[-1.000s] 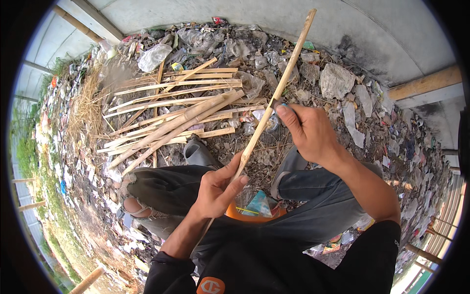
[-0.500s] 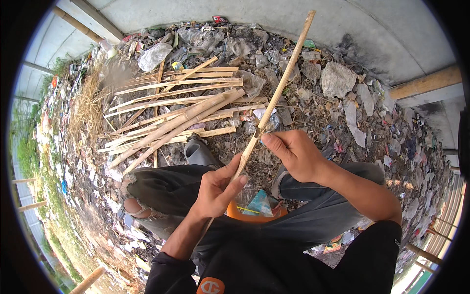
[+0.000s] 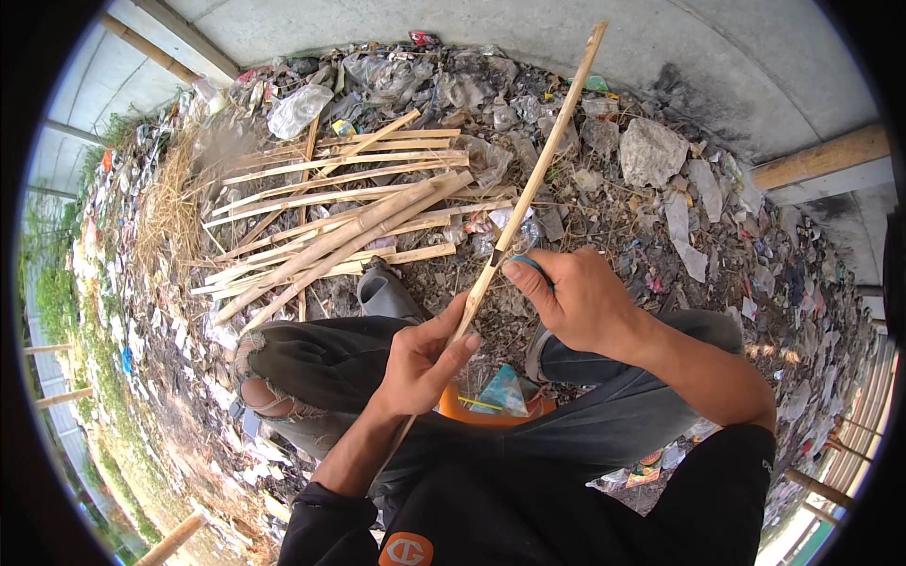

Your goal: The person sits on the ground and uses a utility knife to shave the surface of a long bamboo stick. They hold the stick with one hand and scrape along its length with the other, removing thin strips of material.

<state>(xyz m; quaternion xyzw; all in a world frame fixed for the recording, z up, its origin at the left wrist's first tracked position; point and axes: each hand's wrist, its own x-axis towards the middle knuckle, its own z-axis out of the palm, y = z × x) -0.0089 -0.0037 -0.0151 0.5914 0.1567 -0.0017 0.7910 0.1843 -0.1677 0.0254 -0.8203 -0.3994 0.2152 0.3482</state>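
A long, pale bamboo strip (image 3: 533,189) slants from my lap up toward the grey wall. My left hand (image 3: 425,363) is closed around its lower part, with the thumb along it. My right hand (image 3: 580,297) is closed just right of the strip, around a slim blue tool (image 3: 534,265); the fingers hide most of it, so its exact kind is unclear. Beside the tool's end, a short dark patch shows on the strip. The strip's lowest end runs beneath my left forearm. Below my hands, an orange container (image 3: 462,408) sits between my legs.
Several split bamboo strips (image 3: 340,193) lie in a loose pile at the front left, with thicker pieces (image 3: 344,247) across them. Rubbish covers the ground. A large grey rock (image 3: 653,153) is near the concrete wall (image 3: 755,66). A wooden beam (image 3: 821,158) juts in at the right.
My right thumb and fingers have shifted slightly, and more of the blue tool now shows. The bamboo strip and my left hand stay almost where they were.
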